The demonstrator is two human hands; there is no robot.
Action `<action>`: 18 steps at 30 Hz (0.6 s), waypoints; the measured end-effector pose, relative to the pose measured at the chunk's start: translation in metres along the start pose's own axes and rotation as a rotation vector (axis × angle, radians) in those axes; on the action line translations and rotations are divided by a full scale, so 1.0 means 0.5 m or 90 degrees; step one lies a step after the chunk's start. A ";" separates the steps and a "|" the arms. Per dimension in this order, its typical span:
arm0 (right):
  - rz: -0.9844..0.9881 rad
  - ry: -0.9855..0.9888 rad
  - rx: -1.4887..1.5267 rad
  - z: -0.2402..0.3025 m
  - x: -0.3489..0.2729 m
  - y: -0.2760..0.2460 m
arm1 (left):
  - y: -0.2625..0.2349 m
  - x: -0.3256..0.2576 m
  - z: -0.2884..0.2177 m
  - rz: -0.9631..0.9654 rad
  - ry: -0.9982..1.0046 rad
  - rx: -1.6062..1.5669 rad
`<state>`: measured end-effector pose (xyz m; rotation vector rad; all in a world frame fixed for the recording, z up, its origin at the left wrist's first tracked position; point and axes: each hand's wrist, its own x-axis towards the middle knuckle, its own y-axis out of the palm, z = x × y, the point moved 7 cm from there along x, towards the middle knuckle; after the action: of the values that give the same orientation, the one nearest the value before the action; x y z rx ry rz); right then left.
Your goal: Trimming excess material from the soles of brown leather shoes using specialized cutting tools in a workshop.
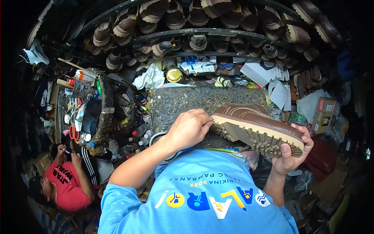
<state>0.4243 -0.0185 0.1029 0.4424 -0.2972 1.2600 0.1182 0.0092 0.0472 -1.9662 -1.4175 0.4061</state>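
A brown leather shoe (249, 117) with a cream lugged sole lies on its side over a dark, speckled work slab (175, 103). My right hand (290, 154) grips the shoe at its near right end, fingers curled over the sole's edge. My left hand (191, 126) is closed at the shoe's left end, pressed against the sole's edge; whether it holds a small tool is hidden. My blue printed shirt (198, 195) fills the lower middle.
Shelves of shoes (194, 23) arch across the top. Papers and boxes (269, 76) crowd the back right. Bottles, red-handled scissors (73, 132) and a dark phone (91, 115) lie at left. A person in a red shirt (64, 183) sits at lower left.
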 end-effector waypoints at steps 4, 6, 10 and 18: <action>0.018 -0.010 0.005 0.006 -0.002 0.009 | -0.004 0.022 -0.028 0.045 0.067 0.099; 0.020 -0.012 0.005 0.008 -0.001 0.013 | 0.007 0.032 -0.042 0.124 0.101 0.200; 0.014 -0.009 -0.001 0.008 -0.002 0.015 | 0.015 0.053 -0.049 0.155 0.109 0.247; 0.002 0.000 0.005 0.000 -0.001 0.008 | -0.020 0.039 0.100 0.090 -0.210 0.196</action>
<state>0.4202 -0.0179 0.1036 0.4485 -0.2928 1.2646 0.0884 0.0458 0.0202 -1.8065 -1.3167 0.9904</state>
